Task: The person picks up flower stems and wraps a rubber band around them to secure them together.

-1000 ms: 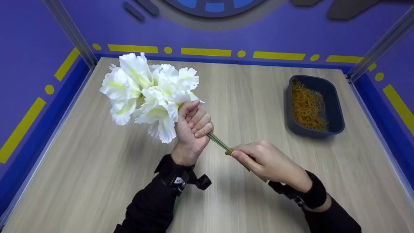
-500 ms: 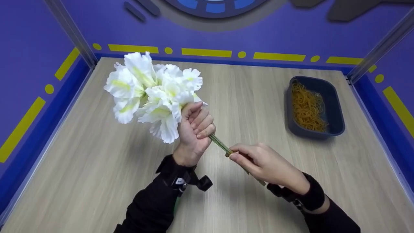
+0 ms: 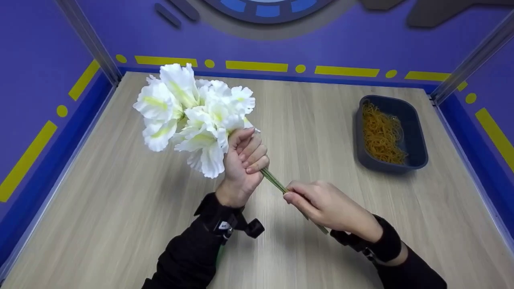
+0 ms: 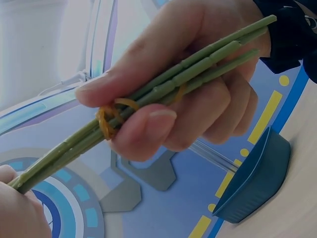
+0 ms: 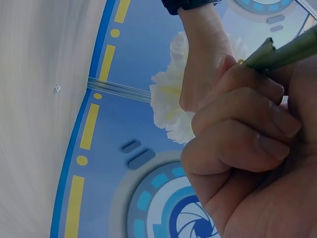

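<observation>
My left hand [image 3: 245,164] grips a bunch of white artificial flowers [image 3: 180,94] by the stems just below the blooms. Green stems [image 3: 274,179] slant out of that fist down to the right. Lower on them, my right hand [image 3: 331,204] pinches the stems between thumb and curled index finger. In the left wrist view, an orange rubber band [image 4: 105,121] is wound round the stems at the right hand's fingertips, and another bit of band shows farther along them. Cut stem ends [image 5: 262,55] stick out past the right hand in the right wrist view.
A dark blue-grey plastic box [image 3: 417,136] stands at the back right of the wooden table [image 3: 313,120]. Tangled yellow-orange rubber bands [image 3: 381,134] lie inside it. Purple panels [image 3: 265,50] with yellow marks enclose the table's back and sides.
The flowers and my left hand have shifted slightly right. My right hand has moved a little down and left, and its fingertips now cover most of the rubber band in the head view.
</observation>
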Demonstrator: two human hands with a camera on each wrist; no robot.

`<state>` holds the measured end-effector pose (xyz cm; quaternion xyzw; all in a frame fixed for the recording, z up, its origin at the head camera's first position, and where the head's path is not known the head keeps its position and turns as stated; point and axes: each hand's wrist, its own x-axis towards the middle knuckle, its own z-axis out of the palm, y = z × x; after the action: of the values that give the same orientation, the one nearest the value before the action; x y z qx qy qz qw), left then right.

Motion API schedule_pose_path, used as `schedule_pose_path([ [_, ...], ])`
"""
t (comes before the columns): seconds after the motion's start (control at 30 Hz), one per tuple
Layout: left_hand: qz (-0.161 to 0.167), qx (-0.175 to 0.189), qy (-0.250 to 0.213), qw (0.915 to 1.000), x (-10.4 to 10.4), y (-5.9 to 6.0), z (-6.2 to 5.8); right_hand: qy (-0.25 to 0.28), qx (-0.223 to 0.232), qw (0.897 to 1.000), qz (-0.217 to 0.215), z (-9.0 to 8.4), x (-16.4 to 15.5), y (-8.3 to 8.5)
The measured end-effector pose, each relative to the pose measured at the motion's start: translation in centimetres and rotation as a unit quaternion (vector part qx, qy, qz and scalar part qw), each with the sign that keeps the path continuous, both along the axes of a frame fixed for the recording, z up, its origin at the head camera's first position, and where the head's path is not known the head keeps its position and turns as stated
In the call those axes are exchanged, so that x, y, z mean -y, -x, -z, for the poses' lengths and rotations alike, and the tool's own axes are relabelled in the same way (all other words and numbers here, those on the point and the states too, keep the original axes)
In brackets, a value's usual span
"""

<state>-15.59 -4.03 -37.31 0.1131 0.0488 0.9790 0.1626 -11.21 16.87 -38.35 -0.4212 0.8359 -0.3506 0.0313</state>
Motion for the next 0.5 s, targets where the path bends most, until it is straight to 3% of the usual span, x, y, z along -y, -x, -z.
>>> schedule_pose_path([
  [0.3,0.003,-0.005,0.014,0.9999,0.03,0.15,-0.03,-0.026,-0.016,1.0,0.007,0.01,0.14,-0.06],
  [0.5,0.006,-0.001,0.009,0.9999,0.02,0.26,0.01,-0.017,-0.028,0.999,0.009,0.13,0.19,-0.08],
])
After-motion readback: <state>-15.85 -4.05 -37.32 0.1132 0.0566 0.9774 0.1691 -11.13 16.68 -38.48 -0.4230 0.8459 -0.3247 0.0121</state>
